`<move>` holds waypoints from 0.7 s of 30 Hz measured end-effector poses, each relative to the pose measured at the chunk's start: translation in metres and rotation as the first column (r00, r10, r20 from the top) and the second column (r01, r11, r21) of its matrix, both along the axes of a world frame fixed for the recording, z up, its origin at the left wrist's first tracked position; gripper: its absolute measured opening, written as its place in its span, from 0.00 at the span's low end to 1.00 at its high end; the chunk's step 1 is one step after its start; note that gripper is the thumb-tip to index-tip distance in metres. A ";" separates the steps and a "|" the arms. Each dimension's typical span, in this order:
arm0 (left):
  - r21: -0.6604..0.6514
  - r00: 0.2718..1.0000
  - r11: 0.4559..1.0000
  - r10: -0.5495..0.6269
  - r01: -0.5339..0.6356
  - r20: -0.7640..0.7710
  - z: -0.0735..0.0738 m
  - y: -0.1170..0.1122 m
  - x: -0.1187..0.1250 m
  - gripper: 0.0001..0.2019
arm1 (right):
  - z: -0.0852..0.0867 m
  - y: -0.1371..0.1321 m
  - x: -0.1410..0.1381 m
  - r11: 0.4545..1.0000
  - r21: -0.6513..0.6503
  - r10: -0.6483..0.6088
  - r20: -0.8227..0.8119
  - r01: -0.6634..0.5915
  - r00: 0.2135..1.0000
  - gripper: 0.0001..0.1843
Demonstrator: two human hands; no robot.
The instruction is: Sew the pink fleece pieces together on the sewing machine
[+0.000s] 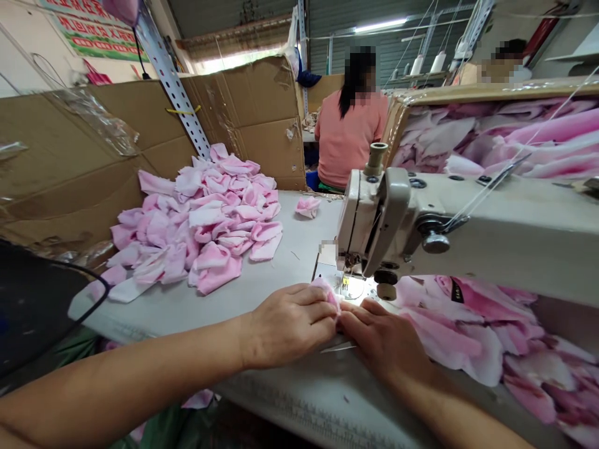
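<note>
Just in front of the needle of a white sewing machine (pixel 486 231), my left hand (pixel 292 324) is closed on a small pink fabric piece (pixel 326 290). My right hand (pixel 386 337) meets it from the other side, its fingertips pressed to the same cloth by the lit needle plate (pixel 358 288). Most of the piece is hidden by my fingers. To the left lies a heap of pink and white fabric pieces (pixel 210 218). More pink fabric (pixel 463 337), with a black label on it, sits under the machine arm at the right.
Cardboard walls (pixel 253 118) border the table (pixel 262 305) at the back and left. One loose pink piece (pixel 307 207) lies behind the machine head. A box (pixel 397 118) of pink fabric stands behind the machine. A person in a pink-orange shirt (pixel 350 134) sits beyond.
</note>
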State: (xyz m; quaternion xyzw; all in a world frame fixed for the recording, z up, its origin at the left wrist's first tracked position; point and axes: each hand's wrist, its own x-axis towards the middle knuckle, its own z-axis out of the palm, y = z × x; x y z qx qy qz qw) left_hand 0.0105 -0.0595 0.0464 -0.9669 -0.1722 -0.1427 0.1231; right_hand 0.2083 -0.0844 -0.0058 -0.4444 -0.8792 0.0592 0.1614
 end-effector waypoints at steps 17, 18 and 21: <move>-0.027 0.988 0.999 0.014 -0.018 -0.154 -0.011 0.038 -0.002 0.04 | 0.005 0.010 0.003 0.973 -0.217 -0.073 0.011 0.074 0.997 0.14; -0.026 0.987 1.000 0.009 -0.013 -0.159 -0.011 0.039 -0.003 0.04 | 0.006 0.011 0.003 0.967 -0.242 -0.086 0.006 0.085 0.996 0.14; -0.040 0.989 0.999 -0.004 -0.002 -0.148 -0.012 0.044 -0.005 0.03 | 0.012 0.011 0.004 0.955 -0.286 -0.095 -0.048 0.077 0.994 0.15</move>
